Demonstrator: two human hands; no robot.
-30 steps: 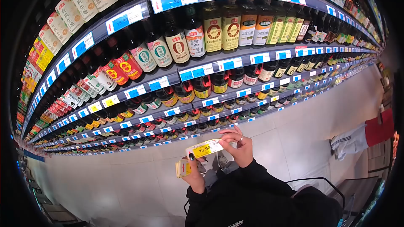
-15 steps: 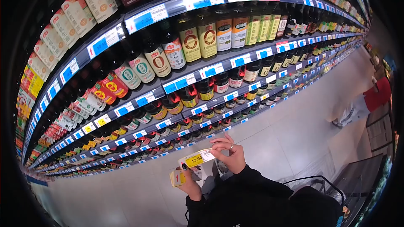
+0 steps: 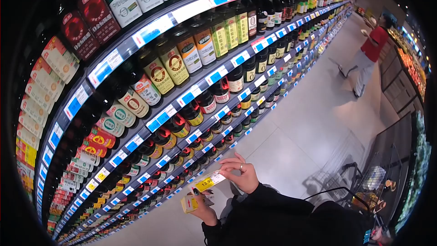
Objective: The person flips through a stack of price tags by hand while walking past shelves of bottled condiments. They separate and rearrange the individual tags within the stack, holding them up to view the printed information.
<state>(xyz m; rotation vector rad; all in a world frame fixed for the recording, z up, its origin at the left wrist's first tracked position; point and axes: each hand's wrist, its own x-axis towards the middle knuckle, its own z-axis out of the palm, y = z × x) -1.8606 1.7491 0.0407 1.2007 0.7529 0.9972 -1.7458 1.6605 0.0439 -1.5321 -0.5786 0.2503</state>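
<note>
A yellow-and-white price tag (image 3: 208, 182) reading 13.90 is pinched at its right end by the thumb and fingers of my right hand (image 3: 243, 176), which wears a ring. Below it, my left hand (image 3: 205, 211) is closed around a stack of price tags (image 3: 188, 204) with yellow faces and red arrows. The left thumb, with a dark nail, lies against the lower edge of the 13.90 tag. Both hands are held in front of my black sleeves, over the floor and close to the lower shelves.
A long store shelf (image 3: 191, 93) curves along the left, filled with rows of bottles (image 3: 175, 66) above blue-and-white price labels. At the right, a person (image 3: 371, 52) in a red top stands in the aisle. A shopping cart (image 3: 364, 187) and produce displays (image 3: 412, 70) line the right side.
My view has swung to the right, so the shelf slides left and tilts more steeply. The person in red and the cart show more fully. Both hands keep their hold on the tags.
</note>
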